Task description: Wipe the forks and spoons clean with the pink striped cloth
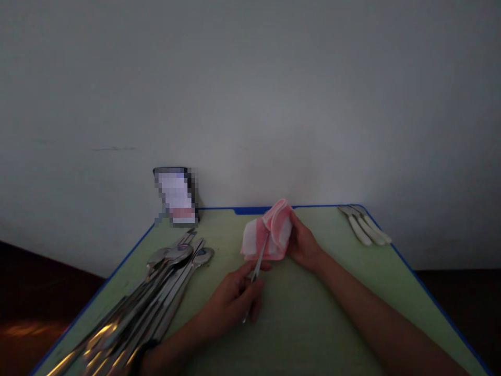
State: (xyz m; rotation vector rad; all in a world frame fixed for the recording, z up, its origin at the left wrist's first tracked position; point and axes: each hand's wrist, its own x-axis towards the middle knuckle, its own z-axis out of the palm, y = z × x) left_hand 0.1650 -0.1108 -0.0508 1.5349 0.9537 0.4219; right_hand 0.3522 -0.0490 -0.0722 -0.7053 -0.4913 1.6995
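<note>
My left hand (238, 297) is closed around a slim metal piece of cutlery (261, 256). The upper end of that piece is hidden in a pink and white striped cloth (256, 237), so I cannot tell its kind. My right hand (305, 243) grips the cloth from its right side, folding it over the metal end; its fingers are mostly behind the fabric. Both hands are above the middle of the table. Left of my left hand lies a pile of metal spoons and other cutlery (156, 292), with my left forearm over its lower edge.
A green table (313, 324) with a blue rim stands against a grey wall (274, 104). A phone (177, 196) with a blurred-out screen leans on the wall at the back left. Three forks (366, 225) with white handles lie side by side at the back right.
</note>
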